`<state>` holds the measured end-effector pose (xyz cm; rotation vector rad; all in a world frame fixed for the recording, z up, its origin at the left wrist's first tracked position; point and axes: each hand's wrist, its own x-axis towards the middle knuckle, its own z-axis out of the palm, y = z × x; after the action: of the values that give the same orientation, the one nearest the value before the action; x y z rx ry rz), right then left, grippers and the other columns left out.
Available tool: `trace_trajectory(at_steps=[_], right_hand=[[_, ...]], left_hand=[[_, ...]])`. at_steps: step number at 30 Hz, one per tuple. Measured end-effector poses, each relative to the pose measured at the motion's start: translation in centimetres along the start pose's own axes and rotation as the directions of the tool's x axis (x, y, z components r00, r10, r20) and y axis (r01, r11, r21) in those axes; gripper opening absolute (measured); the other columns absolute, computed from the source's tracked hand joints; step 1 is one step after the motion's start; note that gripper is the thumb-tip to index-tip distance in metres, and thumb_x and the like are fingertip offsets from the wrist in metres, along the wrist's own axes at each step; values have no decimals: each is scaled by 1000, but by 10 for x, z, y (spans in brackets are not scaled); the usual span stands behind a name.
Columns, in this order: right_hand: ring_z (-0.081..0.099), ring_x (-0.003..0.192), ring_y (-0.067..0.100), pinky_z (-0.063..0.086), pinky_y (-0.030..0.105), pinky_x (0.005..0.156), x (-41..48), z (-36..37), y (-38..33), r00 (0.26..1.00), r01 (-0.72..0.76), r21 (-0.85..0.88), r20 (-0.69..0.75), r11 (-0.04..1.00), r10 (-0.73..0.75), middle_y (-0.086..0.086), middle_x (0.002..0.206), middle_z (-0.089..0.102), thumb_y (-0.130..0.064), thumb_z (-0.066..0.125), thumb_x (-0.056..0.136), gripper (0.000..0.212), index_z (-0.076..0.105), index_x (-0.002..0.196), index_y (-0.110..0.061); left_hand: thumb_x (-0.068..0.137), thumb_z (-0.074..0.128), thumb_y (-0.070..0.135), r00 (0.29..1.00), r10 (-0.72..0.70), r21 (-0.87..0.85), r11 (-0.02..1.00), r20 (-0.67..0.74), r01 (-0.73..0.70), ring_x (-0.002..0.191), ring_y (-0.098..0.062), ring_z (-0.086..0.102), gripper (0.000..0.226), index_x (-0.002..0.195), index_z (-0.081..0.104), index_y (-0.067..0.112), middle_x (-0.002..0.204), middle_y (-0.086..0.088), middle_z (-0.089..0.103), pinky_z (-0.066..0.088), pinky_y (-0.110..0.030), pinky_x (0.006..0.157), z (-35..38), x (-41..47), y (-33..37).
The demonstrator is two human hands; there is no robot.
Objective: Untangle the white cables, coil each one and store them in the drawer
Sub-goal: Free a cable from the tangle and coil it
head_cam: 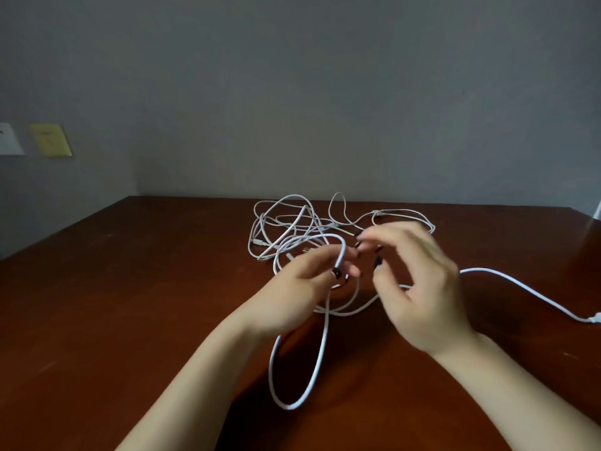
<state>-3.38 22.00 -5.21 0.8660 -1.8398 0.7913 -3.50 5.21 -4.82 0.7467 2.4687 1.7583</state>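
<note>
A tangle of thin white cables [292, 222] lies on the brown wooden table [130, 288], toward its far edge. My left hand [302, 288] is raised above the table and pinches a thicker white cable [320, 353] between thumb and fingers. That cable arches over the hand and hangs in a long loop toward me. My right hand [419, 281] hovers just to the right, blurred, with fingers loosely curled and nothing plainly held. A stretch of the thick cable runs behind it to the right, ending in a plug [593, 319] at the frame's edge.
A grey wall stands behind the table. Two wall plates, one white [9, 139] and one yellow [50, 139], sit on the wall at the far left. No drawer is in view.
</note>
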Motion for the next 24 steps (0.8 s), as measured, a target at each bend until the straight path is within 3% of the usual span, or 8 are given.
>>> trace_trajectory(at_steps=[4, 7, 9, 12, 14, 17, 21, 24], right_hand=[[52, 101, 8, 36, 12, 90, 0, -1, 22, 978, -200, -99, 44, 975, 205, -5, 106, 59, 9, 42, 73, 46, 67, 108, -8], [49, 95, -9, 36, 6, 84, -4, -1, 33, 923, -315, -41, 218, 948, 316, -12, 112, 58, 18, 41, 74, 61, 66, 113, -21], [52, 95, -11, 39, 6, 78, -5, -5, 37, 876, -372, 27, 342, 928, 341, -13, 112, 61, 23, 46, 75, 66, 65, 109, -31], [60, 99, 1, 47, 17, 81, -6, -9, 44, 840, -351, 35, 454, 936, 298, -11, 105, 66, 3, 52, 80, 37, 70, 101, -22], [63, 93, 6, 49, 24, 81, -6, -10, 47, 784, -387, 10, 530, 922, 323, -8, 97, 70, -8, 57, 78, 23, 72, 92, -17], [64, 85, 5, 49, 24, 79, -10, -12, 54, 691, -502, -65, 570, 863, 445, -8, 86, 71, -9, 58, 83, 20, 71, 82, -25], [65, 79, 16, 49, 26, 77, -10, -16, 61, 630, -719, 69, 483, 691, 608, 5, 83, 70, -1, 60, 83, 24, 66, 80, -24], [66, 84, 9, 51, 19, 79, -5, -18, 48, 610, -728, 200, 625, 656, 487, 8, 97, 70, -17, 65, 72, 27, 63, 98, -23]], left_hand=[[93, 34, -9, 987, 69, 123, 989, 144, -87, 114, -7, 55, 50, 124, 56, 25, 108, 10, 66, 36, -31, 109, 7, -3, 1], [89, 34, -12, 983, 102, 123, 985, 153, -121, 107, -33, 58, 69, 119, 58, 46, 102, 14, 68, 37, -56, 104, 10, -5, -1], [84, 31, -10, 970, 113, 135, 980, 214, -144, 106, -40, 55, 77, 115, 55, 56, 100, 13, 68, 33, -59, 104, 8, -6, 0], [82, 28, -17, 951, 122, 119, 980, 285, -162, 111, -25, 55, 73, 117, 61, 39, 99, 1, 67, 30, -33, 112, 9, -7, 6], [84, 29, -22, 947, 135, 73, 984, 292, -162, 107, -18, 56, 66, 114, 64, 24, 93, -8, 66, 33, -14, 101, 11, -10, 11], [81, 31, -14, 934, 147, -62, 989, 325, -134, 99, -22, 55, 56, 106, 68, 20, 88, -14, 64, 36, -24, 95, 16, -15, 17], [80, 36, -7, 957, 146, -104, 987, 250, -123, 95, 0, 58, 46, 94, 75, 15, 77, 3, 67, 36, -9, 92, 11, -13, 14], [82, 43, -10, 955, 191, -73, 981, 227, -179, 90, 2, 55, 43, 81, 77, 15, 71, 9, 68, 36, -8, 86, 9, -13, 14]])
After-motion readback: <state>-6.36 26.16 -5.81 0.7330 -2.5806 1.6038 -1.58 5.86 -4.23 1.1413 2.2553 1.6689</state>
